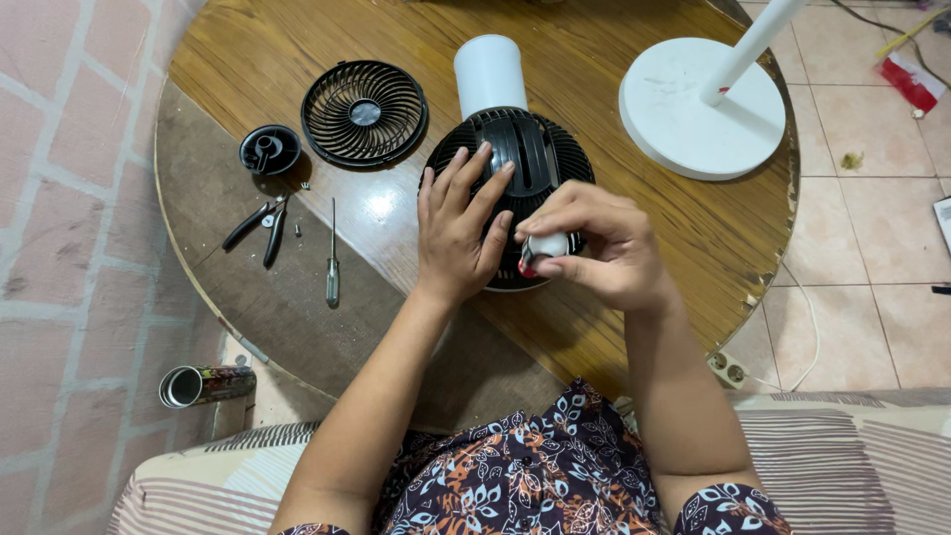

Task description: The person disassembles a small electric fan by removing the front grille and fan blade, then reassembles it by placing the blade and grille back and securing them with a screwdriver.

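Here the left hand [458,230] lies flat with its fingers spread wide on the black fan housing [515,163], holding nothing, just pressing down on the ribbed back. The right hand [592,243] is curled tight around a small white and red tool handle [541,252], pinched between thumb and fingers just beside the left hand. The handle points down at the housing, but its tip is hidden by the fingers, so where it touches cannot be seen. The fan housing sits in the middle of the round wooden table [228,59], with its long way running away from the person and its white neck [488,71] pointing to the far edge. The near part of the housing is covered by both hands. To the left lies a round black grille [364,112], flat on the table and apart from the housing. Further left is a small black round cap [269,150]. Near it lie black pliers [260,224], a thin screwdriver [333,260] pointing away from the person, and some tiny screws too small to make out well. On the right stands a white round base [684,124] with a white pole [753,42] that is cut off at the top. A metal can [203,383] lies on the floor at the left.
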